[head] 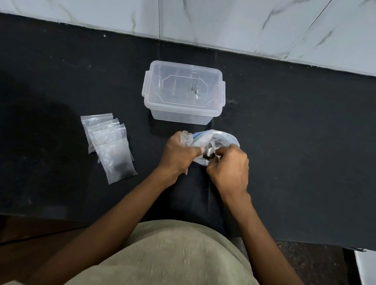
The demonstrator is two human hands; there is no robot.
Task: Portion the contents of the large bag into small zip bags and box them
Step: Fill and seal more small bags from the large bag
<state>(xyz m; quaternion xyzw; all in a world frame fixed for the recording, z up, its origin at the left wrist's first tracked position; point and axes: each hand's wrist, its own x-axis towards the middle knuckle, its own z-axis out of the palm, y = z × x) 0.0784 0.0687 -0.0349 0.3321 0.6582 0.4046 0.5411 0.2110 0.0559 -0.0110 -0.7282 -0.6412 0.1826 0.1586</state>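
Head view, left hand (179, 153) and right hand (229, 166) each in clamped grip on large bag (208, 140), lidded box (183, 92) just beyond

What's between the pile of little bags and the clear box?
Nothing: in the head view only bare black counter separates the small bags from the box.

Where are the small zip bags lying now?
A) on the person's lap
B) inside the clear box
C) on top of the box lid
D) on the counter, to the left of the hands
D: the small zip bags lie fanned on the black counter, left of the left hand.
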